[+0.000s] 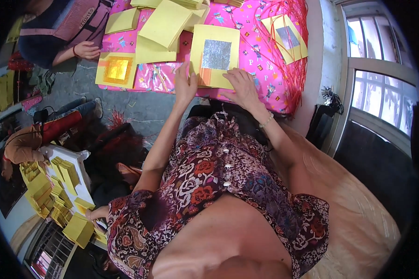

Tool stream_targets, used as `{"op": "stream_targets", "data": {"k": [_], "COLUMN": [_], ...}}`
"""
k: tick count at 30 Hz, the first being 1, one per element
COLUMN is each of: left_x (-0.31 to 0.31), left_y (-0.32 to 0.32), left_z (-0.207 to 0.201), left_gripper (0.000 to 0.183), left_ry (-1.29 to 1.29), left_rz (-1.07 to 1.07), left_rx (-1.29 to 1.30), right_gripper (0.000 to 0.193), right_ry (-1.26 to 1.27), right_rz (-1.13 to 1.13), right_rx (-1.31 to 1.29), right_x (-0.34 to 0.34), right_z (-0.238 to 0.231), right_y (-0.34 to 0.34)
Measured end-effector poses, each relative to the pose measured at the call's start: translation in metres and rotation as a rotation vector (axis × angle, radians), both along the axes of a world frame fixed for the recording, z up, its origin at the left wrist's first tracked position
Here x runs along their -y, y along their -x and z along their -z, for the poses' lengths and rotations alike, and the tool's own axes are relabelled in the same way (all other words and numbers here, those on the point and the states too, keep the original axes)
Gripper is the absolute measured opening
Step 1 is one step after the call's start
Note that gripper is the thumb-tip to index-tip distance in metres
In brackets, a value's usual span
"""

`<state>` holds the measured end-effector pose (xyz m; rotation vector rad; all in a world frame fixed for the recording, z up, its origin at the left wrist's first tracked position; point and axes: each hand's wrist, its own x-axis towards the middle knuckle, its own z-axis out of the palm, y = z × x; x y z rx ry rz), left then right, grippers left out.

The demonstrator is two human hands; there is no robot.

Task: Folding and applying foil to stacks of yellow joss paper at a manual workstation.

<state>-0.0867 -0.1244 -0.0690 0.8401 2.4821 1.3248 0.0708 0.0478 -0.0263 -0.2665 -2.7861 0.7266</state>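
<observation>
Here, the person's two hands rest on a stack of yellow paper sheets point(215, 56) lying near the front edge of a table covered with a pink patterned cloth point(253, 60). The top sheet carries a square of silver foil point(216, 54) in its middle and an orange strip along its lower left. The left hand point(185, 83) lies with fingers straight and close together against the left edge of the stack, seemingly steadying it. The right hand point(241, 85) is spread flat, palm down, on the lower right corner, pressing the paper rather than pinching it. The sheet is nearly square, a little taller than wide, so its long axis runs away from the person, tilted slightly to the right at the far end. As for progress, I judge the work well under way: several plain yellow piles point(165, 25) sit farther back on the table, another silver-foil sheet point(286, 37) lies to the right among red strings point(288, 69), and a sheet with gold foil point(117, 69) lies to the left, near another person's hand point(86, 49). Down at the left, many small folded yellow bundles point(56, 186) are stacked by a white tray, so much is done, yet loose sheets remain.
</observation>
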Motion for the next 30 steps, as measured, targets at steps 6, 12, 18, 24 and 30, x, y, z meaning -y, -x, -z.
{"op": "stream_targets", "data": {"k": [6, 12, 18, 24, 30], "left_x": [-0.003, -0.008, -0.004, -0.005, -0.002], "left_y": [0.01, 0.017, 0.018, 0.018, 0.019], "left_z": [-0.019, -0.015, -0.005, 0.002, 0.003], "left_gripper": [0.039, 0.055, 0.07, 0.066, 0.064], "left_ry": [0.058, 0.139, 0.199, 0.231, 0.226], "left_rz": [0.475, 0.547, 0.531, 0.54, 0.538], "left_rx": [-0.223, -0.316, -0.278, -0.227, -0.267], "right_gripper": [0.046, 0.052, 0.069, 0.069, 0.064], "right_ry": [-0.073, -0.065, -0.07, -0.052, -0.041], "right_rz": [-0.048, -0.054, 0.027, 0.019, 0.002], "right_rx": [0.047, 0.034, 0.061, 0.134, 0.15], "right_x": [-0.013, -0.017, -0.014, -0.015, -0.015], "right_z": [0.021, 0.023, 0.016, 0.034, 0.034], "right_y": [0.009, 0.009, 0.006, 0.0, 0.0]}}
